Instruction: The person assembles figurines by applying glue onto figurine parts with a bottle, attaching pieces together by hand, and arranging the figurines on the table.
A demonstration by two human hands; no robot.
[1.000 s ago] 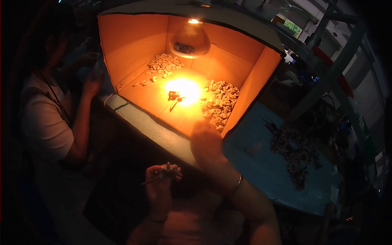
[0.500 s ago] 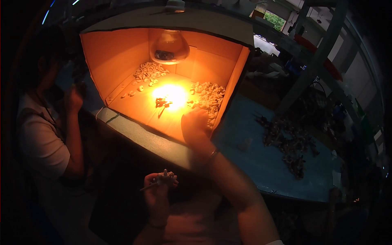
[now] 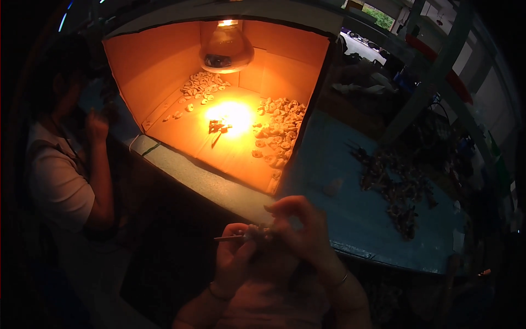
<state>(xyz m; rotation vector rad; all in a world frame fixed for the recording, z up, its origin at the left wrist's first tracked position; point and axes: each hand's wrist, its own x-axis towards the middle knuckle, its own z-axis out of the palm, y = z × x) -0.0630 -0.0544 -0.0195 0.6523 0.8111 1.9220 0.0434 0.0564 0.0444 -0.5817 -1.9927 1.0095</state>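
Below the lit box's front edge, my left hand [image 3: 233,257] is closed around a small pale knobbly piece [image 3: 255,232] with a thin stick [image 3: 227,238] jutting out to the left. Just right of it, my right hand [image 3: 307,233] has thumb and fingers curled in toward the piece. Shadow and blur hide what its fingertips pinch. Inside the open-fronted cardboard box [image 3: 153,66], a pile of small pale ring-like parts [image 3: 282,129] lies along the right wall, and a smaller pile [image 3: 201,85] is at the back left.
A large glowing lamp [image 3: 227,52] hangs inside the box above small dark items [image 3: 218,127]. To the right, a blue-covered table [image 3: 318,148] carries a dark heap of small branching pieces [image 3: 397,189]. A co-worker [image 3: 63,175] is at the left. A slanting metal post [image 3: 438,82] rises at the upper right.
My right hand has come out of the box from the right-hand pile and down to the piece in my left hand. My left hand has shifted slightly right. The view has tilted a little.
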